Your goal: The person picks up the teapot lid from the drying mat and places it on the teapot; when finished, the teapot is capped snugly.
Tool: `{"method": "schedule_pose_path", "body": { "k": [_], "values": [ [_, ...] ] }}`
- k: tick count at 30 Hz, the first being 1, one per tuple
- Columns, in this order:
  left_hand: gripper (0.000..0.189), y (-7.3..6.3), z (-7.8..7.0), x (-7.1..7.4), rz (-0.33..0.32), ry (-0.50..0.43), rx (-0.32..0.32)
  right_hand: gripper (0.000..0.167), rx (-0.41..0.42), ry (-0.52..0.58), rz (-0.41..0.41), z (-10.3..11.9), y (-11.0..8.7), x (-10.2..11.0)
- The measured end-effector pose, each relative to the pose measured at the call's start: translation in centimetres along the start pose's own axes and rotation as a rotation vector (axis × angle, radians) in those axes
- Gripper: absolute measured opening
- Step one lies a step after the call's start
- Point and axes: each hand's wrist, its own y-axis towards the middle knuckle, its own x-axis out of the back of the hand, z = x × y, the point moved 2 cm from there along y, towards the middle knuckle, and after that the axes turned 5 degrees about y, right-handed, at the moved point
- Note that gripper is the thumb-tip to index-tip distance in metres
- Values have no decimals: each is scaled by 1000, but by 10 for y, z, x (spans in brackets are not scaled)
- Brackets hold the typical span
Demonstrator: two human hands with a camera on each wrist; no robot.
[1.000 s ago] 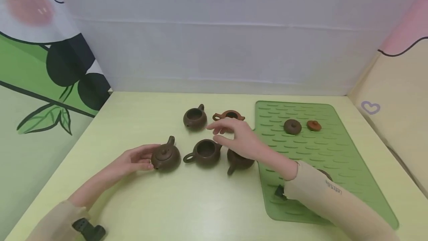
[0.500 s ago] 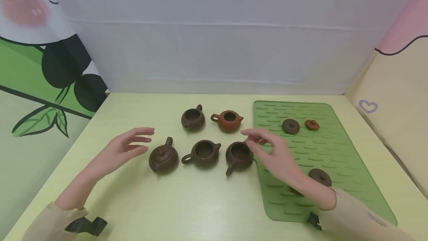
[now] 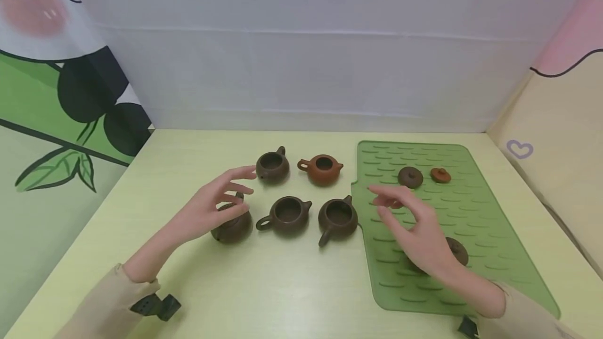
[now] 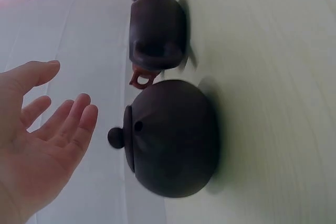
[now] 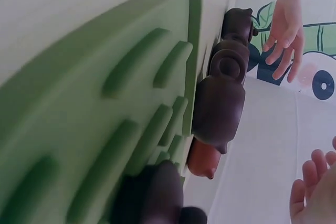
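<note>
My left hand (image 3: 212,211) hovers with loosely spread fingers over a lidded dark brown teapot (image 3: 232,230), partly covering it. In the left wrist view that teapot (image 4: 176,140) wears its round-knobbed lid (image 4: 127,139), and the left hand (image 4: 47,145) is apart from it, holding nothing. Relaxed and bare of any object, my right hand (image 3: 419,229) is over the green mat (image 3: 480,208). It partly hides a dark brown lid (image 3: 458,251). Between the hands stand two lidless dark teapots, one (image 3: 287,217) in the middle and one (image 3: 338,218) by the mat.
Behind them are another lidless dark teapot (image 3: 272,167) and a reddish-brown one (image 3: 324,170). On the mat's far half lie a dark lid (image 3: 410,177) and a small orange-brown lid (image 3: 440,175). A pale cloth wall (image 3: 320,77) closes off the table's back.
My left hand let go of the lidded teapot, drew back left, then moved right over it. My right hand travelled right, from above the teapots to above the mat.
</note>
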Motion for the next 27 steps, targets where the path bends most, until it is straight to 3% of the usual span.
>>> {"method": "schedule_pose_path", "body": {
  "k": [5, 15, 20, 27],
  "values": [
    [69, 8, -5, -14, 65, 25, -9, 43, 27, -26, -27, -5, -8, 10],
    [74, 20, -5, -30, 147, 48, 28, 51, 201, -55, -74, -16, -18, 26],
    [76, 24, 0, -36, 178, 94, 31, 45, 288, -71, -30, -25, -24, 33],
    [78, 29, 2, -37, 226, 124, 34, 49, 322, -135, 85, -31, -33, 45]
  ]
}}
